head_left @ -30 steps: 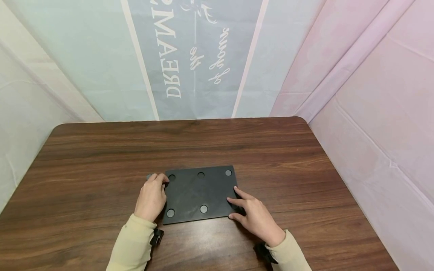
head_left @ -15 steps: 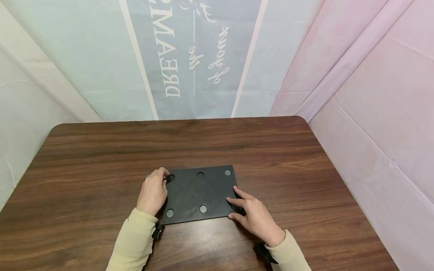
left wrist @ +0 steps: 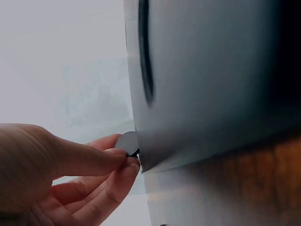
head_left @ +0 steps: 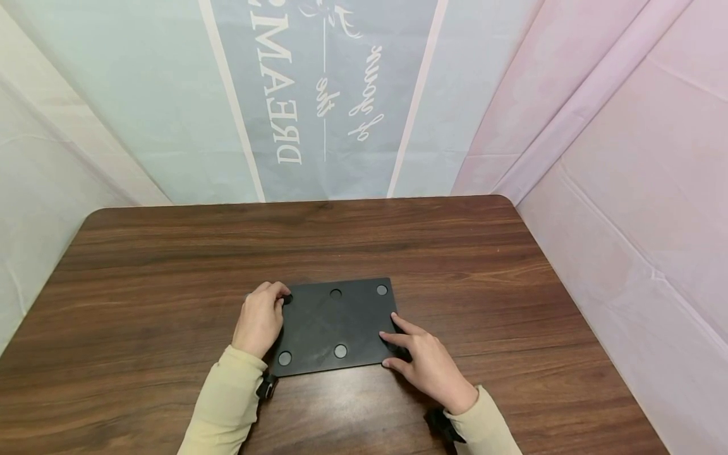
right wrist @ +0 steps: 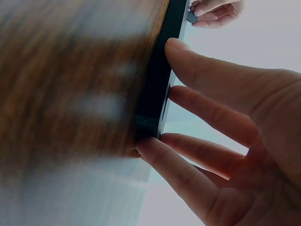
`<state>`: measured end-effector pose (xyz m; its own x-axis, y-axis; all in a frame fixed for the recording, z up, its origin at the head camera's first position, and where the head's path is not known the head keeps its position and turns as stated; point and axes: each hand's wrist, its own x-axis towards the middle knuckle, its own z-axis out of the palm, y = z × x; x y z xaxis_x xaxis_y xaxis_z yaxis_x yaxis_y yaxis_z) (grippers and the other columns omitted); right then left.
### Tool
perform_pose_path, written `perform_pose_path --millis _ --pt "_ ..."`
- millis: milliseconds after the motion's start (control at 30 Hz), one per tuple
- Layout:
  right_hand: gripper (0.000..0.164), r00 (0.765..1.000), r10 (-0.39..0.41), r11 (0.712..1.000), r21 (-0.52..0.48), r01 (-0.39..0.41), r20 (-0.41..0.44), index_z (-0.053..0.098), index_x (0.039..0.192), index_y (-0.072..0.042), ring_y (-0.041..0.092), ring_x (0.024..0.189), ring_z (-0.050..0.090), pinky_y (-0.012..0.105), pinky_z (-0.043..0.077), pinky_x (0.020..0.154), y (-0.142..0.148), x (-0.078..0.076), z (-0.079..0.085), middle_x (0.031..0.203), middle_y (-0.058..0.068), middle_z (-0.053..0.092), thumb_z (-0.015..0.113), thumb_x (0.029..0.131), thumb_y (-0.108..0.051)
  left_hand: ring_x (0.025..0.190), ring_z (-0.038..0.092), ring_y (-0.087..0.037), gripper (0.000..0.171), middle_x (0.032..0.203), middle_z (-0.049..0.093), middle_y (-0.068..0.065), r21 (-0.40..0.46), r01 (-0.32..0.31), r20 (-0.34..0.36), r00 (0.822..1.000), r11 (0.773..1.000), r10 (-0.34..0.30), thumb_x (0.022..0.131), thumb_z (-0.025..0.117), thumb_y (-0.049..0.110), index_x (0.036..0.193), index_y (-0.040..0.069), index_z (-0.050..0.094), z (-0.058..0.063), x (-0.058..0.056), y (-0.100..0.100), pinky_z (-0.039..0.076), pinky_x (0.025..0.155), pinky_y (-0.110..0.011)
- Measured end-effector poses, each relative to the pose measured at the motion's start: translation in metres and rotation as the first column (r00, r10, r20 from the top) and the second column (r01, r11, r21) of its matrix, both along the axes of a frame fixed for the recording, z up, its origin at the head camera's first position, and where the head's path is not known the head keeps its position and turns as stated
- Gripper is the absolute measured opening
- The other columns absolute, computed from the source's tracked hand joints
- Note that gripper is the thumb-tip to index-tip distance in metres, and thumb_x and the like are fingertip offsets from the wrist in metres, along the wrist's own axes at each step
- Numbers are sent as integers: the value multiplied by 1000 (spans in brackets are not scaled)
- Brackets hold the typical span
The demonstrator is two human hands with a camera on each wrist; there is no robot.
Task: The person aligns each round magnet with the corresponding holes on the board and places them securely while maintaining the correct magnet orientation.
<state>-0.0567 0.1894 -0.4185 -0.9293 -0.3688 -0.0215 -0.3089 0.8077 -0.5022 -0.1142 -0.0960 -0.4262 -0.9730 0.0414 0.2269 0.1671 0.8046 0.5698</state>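
A flat black board [head_left: 335, 322] lies on the table in the head view, with round recesses along its front and back edges. My left hand [head_left: 258, 322] is at its back left corner. Between thumb and fingers it pinches a small grey disc [left wrist: 127, 142], held at the board's edge in the left wrist view. Those fingertips cover the back left recess. My right hand [head_left: 429, 363] touches the board's right end with spread, fairly straight fingers; its thumb [right wrist: 181, 49] is at the front edge. Grey discs show in the front left, front middle [head_left: 340, 351] and back right recesses.
The back middle recess [head_left: 336, 293] looks dark. The brown wooden table [head_left: 318, 240] extends around the board, with a printed cloth [head_left: 335, 139] behind it and pale cloth walls at the sides. Black straps [head_left: 266, 387] circle both wrists.
My left hand has moved slightly right and away from me, from beside the board's left edge to over the back left recess. The right hand and the board have stayed in place.
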Motion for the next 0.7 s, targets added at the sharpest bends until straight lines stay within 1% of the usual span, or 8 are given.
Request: perform_pose_path --millis 100,167,333,400,500,700 --pt "44 1000 2 1000 -1 -2 -2 66 118 -18 30 118 55 43 51 89 0 0 0 139 14 47 74 77 -29 77 63 -30 17 85 64 -14 -6 -2 0 1000 1000 2 84 58 -8 93 0 69 0 0 0 51 70 -44" --pt "44 1000 3 1000 0 -3 -3 66 119 -18 30 118 55 43 51 89 0 0 0 139 14 47 74 77 -29 76 62 -30 18 87 62 -14 -15 -2 15 1000 1000 2 84 58 -7 96 0 70 0 0 0 51 70 -44" --pt "44 1000 1 1000 2 -1 1 65 119 -19 30 119 55 43 50 89 0 0 -1 140 14 47 74 77 -30 77 59 -27 22 94 55 -15 -64 21 62 998 998 -17 85 59 -5 105 -3 68 1 1 2 51 63 -36" --pt "44 1000 -1 1000 2 1 -1 66 119 -19 30 119 55 43 50 89 0 0 -1 140 14 47 74 77 -30 79 58 -27 23 97 53 -16 -80 36 71 997 996 -31 85 59 -4 107 -5 67 1 2 3 51 63 -34" --pt "44 1000 -1 1000 1 1 -9 66 118 -18 30 119 55 43 50 89 0 0 -1 139 14 47 75 77 -29 84 56 -28 25 98 52 -15 -97 52 81 996 994 -44 86 60 -2 109 -7 65 3 3 4 50 66 -34" --pt "44 1000 -2 1000 3 2 -23 66 117 -17 30 118 55 43 51 89 -1 0 -1 139 14 48 75 76 -29 95 54 -30 28 100 52 -15 -126 66 104 993 990 -53 86 61 1 112 -9 63 3 5 6 51 75 -37"
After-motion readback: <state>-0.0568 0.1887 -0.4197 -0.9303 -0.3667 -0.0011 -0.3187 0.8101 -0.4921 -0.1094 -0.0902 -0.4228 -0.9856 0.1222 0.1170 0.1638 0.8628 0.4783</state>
